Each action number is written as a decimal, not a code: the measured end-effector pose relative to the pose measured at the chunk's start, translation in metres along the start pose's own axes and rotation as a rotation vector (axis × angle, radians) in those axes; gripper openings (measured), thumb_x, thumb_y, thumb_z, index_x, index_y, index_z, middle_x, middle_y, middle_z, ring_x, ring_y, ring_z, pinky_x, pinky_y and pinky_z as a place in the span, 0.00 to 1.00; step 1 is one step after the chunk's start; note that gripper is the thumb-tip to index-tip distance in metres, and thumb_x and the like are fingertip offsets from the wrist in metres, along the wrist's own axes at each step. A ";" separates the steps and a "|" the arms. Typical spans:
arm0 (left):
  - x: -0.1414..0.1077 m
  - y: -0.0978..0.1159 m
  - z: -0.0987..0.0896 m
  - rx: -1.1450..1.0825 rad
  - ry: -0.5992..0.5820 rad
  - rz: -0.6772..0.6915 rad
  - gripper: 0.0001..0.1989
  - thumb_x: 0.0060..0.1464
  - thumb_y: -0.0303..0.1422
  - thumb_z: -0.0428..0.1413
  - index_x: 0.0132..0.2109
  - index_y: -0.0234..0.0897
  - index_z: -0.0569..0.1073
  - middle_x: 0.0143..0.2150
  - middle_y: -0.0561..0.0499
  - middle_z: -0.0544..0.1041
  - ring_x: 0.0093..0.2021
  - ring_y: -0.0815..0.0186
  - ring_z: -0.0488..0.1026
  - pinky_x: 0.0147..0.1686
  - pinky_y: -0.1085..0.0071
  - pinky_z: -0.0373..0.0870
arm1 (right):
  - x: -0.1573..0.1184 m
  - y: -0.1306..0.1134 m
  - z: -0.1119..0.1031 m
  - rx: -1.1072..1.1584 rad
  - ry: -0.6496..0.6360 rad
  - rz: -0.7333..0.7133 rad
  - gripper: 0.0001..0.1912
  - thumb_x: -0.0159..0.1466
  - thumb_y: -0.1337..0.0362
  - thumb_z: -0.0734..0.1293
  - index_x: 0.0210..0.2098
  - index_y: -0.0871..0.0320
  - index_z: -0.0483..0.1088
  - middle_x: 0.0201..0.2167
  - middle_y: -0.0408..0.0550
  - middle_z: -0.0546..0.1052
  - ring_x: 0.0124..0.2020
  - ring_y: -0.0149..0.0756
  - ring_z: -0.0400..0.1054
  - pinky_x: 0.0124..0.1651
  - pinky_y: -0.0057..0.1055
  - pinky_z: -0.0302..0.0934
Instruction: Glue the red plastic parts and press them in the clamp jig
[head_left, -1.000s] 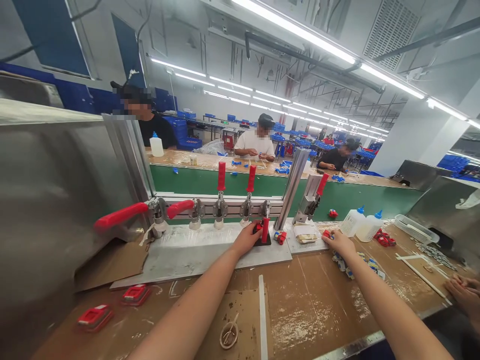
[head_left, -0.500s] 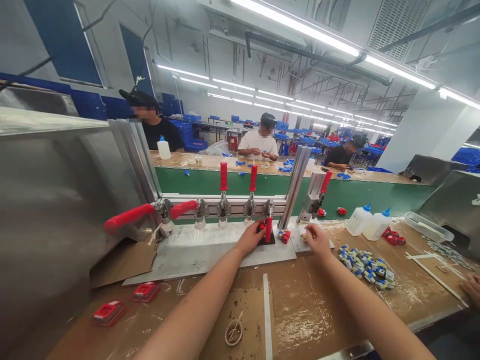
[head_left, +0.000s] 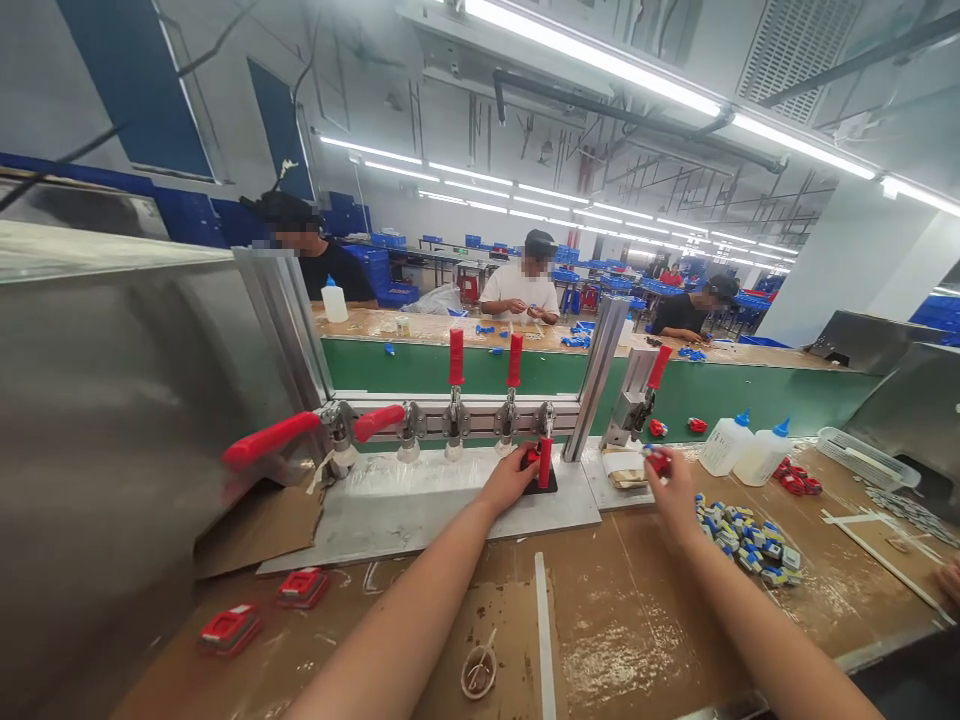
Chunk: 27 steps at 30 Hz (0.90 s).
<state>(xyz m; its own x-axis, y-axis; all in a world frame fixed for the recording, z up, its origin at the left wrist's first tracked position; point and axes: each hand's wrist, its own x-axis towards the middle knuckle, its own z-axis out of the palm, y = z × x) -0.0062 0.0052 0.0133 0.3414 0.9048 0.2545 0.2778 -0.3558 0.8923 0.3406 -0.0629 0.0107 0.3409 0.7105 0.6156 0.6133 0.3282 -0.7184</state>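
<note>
My left hand (head_left: 508, 482) reaches to the right end of the clamp row. Its fingers are closed around a small red plastic part (head_left: 532, 458) on a black pad (head_left: 541, 489), largely hidden by the fingers. Beside them, the red handle of a toggle clamp (head_left: 545, 463) points down. My right hand (head_left: 676, 492) pinches a small red and blue plastic part (head_left: 658, 461), raised just right of a pad wrapped in white tape (head_left: 624, 468).
Other toggle clamps (head_left: 456, 358) line the metal rail. To the right lie a pile of small blue, yellow and grey parts (head_left: 750, 540), glue bottles (head_left: 726, 444) and red parts (head_left: 796, 478). Two red cases (head_left: 229, 629) sit at left, near a small cup (head_left: 478, 672). Co-workers sit across.
My right hand has moved right, off the taped pad, and now holds the red and blue part. The similar part beside the clamp is gone from there. My left hand stays at the clamp.
</note>
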 end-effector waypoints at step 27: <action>-0.246 0.043 -0.162 0.936 0.211 0.064 0.22 0.66 0.47 0.51 0.59 0.42 0.77 0.60 0.41 0.77 0.62 0.48 0.72 0.65 0.48 0.65 | 0.068 -0.015 0.053 0.303 0.195 0.280 0.26 0.42 0.56 0.73 0.38 0.53 0.61 0.39 0.43 0.71 0.44 0.42 0.66 0.56 0.43 0.61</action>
<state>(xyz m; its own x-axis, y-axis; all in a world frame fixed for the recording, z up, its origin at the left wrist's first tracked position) -0.2239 -0.1948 0.0494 0.2376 0.8682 0.4357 0.8997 -0.3657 0.2381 0.3173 0.0135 0.0460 0.6097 0.6765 0.4130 0.2523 0.3284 -0.9102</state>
